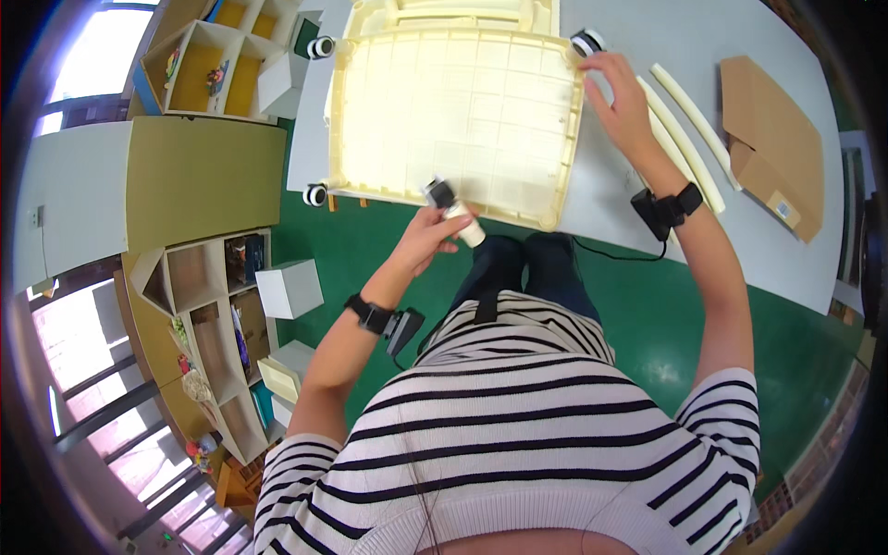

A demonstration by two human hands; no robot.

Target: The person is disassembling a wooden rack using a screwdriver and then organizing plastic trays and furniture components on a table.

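While my left hand (427,233) grips a caster wheel (453,211), my right hand (618,97) rests flat, fingers open, on the cream plastic panel (453,111).

Big cream plastic panel (453,120) lying flat on the grey table (786,250), caster wheels at its corners. Left hand (427,236) grips a caster wheel (451,209) at the near edge, right hand (622,100) rests on the far right corner. Cream tubes (689,134) and cardboard (772,139) sit alongside.

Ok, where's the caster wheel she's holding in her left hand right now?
In the head view, the caster wheel sits in the left hand at centre frame, against the near edge of the cream plastic panel on the grey table.
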